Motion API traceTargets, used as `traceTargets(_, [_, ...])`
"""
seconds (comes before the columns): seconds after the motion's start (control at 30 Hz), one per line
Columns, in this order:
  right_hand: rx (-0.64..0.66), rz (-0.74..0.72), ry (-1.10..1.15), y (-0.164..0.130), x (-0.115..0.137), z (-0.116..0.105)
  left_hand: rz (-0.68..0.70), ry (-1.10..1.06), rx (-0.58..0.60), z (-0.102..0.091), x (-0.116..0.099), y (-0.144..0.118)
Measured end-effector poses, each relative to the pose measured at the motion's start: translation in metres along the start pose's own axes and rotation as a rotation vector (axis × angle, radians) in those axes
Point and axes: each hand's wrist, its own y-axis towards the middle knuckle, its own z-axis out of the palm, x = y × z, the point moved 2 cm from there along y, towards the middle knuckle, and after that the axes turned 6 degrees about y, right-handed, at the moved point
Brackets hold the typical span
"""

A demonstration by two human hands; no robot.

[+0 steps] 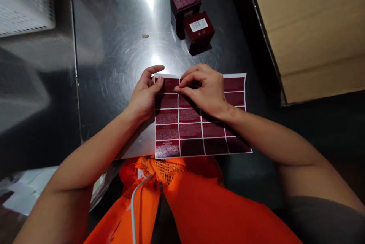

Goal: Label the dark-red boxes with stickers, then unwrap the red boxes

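A sheet of dark red labels (190, 129), split into rows by white lines, lies over the near edge of the metal table. My left hand (146, 91) grips its upper left corner, thumb on top and the forefinger stretched out beyond. Over the top rows, my right hand (203, 90) is closed in a pinch at the line between the first and second columns. Whether a label edge is between those fingertips is too small to make out. Beyond the hands stand two dark red boxes, the nearer box (199, 32) with a white barcode sticker and the farther box (185, 2) touching or close behind it.
A white perforated basket (25, 4) is at the far left. On the right is a large cardboard box (310, 34). A small tan scrap (145, 36) lies on the metal table (114, 46). White papers and clear plastic (31, 190) sit low at the left.
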Motion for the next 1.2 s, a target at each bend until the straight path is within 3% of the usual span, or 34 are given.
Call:
traceTargets(0.43, [-0.051,-0.144,-0.072,-0.005,0.000,-0.001,0.019,0.035,0.023,-0.001,0.002,0.000])
traceTargets(0.73, [-0.045,-0.273,-0.145,-0.008,0.012,0.003,-0.053,0.024,-0.052,0.001,-0.016,-0.004])
traceTargets(0.9, [0.050,-0.450,-0.221,-0.013,0.017,0.003,-0.116,0.218,-0.005,-0.009,-0.033,-0.006])
traceTargets(1.03, [0.102,-0.720,-0.307,-0.017,0.028,0.004,-0.100,0.345,0.066,-0.017,-0.042,-0.007])
traceTargets(1.13, [0.148,-0.887,-0.189,-0.019,0.038,-0.005,-0.123,0.391,0.075,-0.024,-0.040,-0.004])
traceTargets(1.2, [0.144,-0.863,-0.083,-0.015,0.040,-0.017,-0.125,0.454,0.069,-0.027,-0.034,-0.001])
